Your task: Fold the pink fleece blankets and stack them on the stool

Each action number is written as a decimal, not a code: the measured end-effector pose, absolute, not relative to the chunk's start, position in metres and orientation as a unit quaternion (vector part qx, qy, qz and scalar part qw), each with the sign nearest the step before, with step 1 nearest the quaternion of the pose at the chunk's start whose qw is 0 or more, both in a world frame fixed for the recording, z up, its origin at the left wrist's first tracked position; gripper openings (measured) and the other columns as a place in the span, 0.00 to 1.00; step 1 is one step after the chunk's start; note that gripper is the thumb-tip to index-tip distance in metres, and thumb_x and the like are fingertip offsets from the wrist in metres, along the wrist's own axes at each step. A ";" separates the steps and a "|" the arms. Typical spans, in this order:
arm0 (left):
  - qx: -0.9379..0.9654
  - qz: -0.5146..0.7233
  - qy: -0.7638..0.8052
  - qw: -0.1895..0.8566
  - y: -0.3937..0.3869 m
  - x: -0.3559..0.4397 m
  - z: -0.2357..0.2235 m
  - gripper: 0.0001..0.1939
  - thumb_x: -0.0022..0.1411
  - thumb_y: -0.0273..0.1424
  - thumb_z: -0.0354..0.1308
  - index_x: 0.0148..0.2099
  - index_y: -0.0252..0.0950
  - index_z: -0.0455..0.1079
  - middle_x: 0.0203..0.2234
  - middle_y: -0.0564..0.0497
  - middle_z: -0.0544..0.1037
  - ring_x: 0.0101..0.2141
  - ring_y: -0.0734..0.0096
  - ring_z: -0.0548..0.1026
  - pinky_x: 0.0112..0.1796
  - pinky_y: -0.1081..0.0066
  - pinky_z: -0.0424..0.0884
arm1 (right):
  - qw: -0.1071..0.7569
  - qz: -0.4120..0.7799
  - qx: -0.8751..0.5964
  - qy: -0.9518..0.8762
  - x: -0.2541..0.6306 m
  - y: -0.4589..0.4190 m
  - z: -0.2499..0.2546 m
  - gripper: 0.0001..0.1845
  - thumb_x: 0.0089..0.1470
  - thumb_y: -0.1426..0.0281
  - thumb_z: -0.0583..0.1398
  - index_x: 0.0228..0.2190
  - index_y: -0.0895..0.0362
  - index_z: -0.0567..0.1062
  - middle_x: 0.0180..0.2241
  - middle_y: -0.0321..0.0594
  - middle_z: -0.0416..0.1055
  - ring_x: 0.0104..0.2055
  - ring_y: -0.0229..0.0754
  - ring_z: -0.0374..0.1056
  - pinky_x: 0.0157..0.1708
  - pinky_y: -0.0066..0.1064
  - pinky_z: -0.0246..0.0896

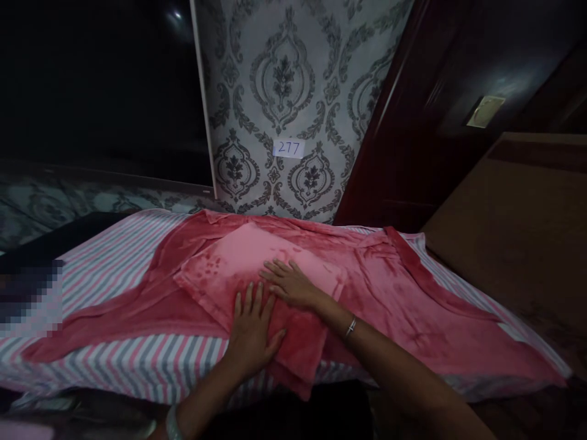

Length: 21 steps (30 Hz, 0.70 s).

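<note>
A pink-red plush blanket (389,299) lies spread over a bed with a pink, grey and white striped sheet (114,263). On top of it sits a folded pink cloth (229,263). My left hand (253,327) lies flat on the near part of the folded cloth, fingers stretched out. My right hand (291,284) rests flat just beyond it, fingers spread and pointing left, a thin bracelet on that wrist. Neither hand holds anything.
A wall with grey damask wallpaper stands behind the bed, with a small paper label reading 277 (288,148). A dark window or screen (101,91) fills the upper left. Dark wooden furniture (518,232) stands to the right.
</note>
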State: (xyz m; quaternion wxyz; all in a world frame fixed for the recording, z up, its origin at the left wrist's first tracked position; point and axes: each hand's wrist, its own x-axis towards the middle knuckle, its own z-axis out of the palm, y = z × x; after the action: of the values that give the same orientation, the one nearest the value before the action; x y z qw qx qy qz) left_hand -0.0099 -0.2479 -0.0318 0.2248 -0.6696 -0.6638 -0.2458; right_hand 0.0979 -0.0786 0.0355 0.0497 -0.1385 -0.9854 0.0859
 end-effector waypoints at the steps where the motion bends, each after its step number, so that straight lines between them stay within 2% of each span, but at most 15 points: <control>1: -0.671 -0.239 -0.664 0.227 -0.249 -0.010 -0.036 0.38 0.62 0.46 0.58 0.69 0.33 0.60 0.68 0.32 0.58 0.67 0.34 0.52 0.62 0.36 0.49 | 0.046 0.078 -0.147 -0.985 0.097 -0.072 0.035 0.30 0.70 0.54 0.47 0.69 0.45 0.53 0.73 0.37 0.40 0.74 0.50 0.34 0.69 0.57 0.31; 3: -0.670 -0.234 -0.665 0.232 -0.251 -0.010 -0.040 0.37 0.62 0.45 0.57 0.68 0.34 0.61 0.68 0.32 0.56 0.68 0.34 0.50 0.62 0.37 0.49 | 0.043 0.073 -0.196 -0.977 0.099 -0.049 0.034 0.31 0.70 0.53 0.48 0.69 0.46 0.52 0.73 0.38 0.40 0.74 0.53 0.33 0.69 0.59 0.32; 5: -0.670 -0.232 -0.666 0.234 -0.253 -0.010 -0.041 0.36 0.62 0.44 0.57 0.69 0.35 0.60 0.69 0.32 0.55 0.68 0.34 0.49 0.62 0.37 0.48 | 0.038 0.091 -0.267 -0.959 0.105 -0.022 0.033 0.32 0.70 0.54 0.47 0.70 0.47 0.52 0.73 0.40 0.40 0.74 0.54 0.36 0.68 0.59 0.37; 8: -0.669 -0.237 -0.667 0.228 -0.253 -0.009 -0.041 0.37 0.62 0.43 0.57 0.70 0.35 0.58 0.70 0.33 0.54 0.69 0.36 0.47 0.63 0.37 0.47 | 0.059 0.144 -0.320 -0.934 0.113 0.007 0.025 0.33 0.70 0.54 0.46 0.70 0.52 0.52 0.71 0.44 0.47 0.72 0.49 0.46 0.68 0.49 0.45; 11: -0.668 -0.245 -0.665 0.225 -0.253 -0.009 -0.042 0.38 0.62 0.44 0.58 0.70 0.35 0.58 0.70 0.33 0.53 0.69 0.35 0.47 0.63 0.37 0.47 | 0.107 0.161 -0.315 -0.929 0.117 0.017 0.014 0.34 0.70 0.54 0.45 0.69 0.57 0.55 0.69 0.45 0.54 0.70 0.45 0.52 0.68 0.41 0.46; 15: -0.666 -0.251 -0.669 0.216 -0.253 -0.008 -0.043 0.37 0.62 0.44 0.59 0.69 0.35 0.60 0.70 0.33 0.52 0.69 0.34 0.46 0.63 0.37 0.47 | 0.127 0.161 -0.313 -0.927 0.117 0.016 0.005 0.34 0.69 0.54 0.46 0.68 0.59 0.58 0.68 0.45 0.56 0.69 0.46 0.53 0.68 0.41 0.46; 21: -0.660 -0.270 -0.669 0.210 -0.255 -0.005 -0.043 0.37 0.61 0.44 0.59 0.68 0.36 0.61 0.70 0.34 0.52 0.69 0.36 0.48 0.63 0.37 0.47 | 0.135 0.175 -0.303 -0.927 0.120 0.017 0.004 0.34 0.68 0.54 0.46 0.69 0.55 0.56 0.69 0.43 0.54 0.70 0.46 0.52 0.69 0.44 0.46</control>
State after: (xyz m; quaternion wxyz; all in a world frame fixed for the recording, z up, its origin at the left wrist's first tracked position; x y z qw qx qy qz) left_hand -0.0048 -0.2546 -0.0431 0.2105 -0.6601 -0.6688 -0.2696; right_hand 0.1198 0.0169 0.0038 0.1351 -0.3033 -0.9269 0.1752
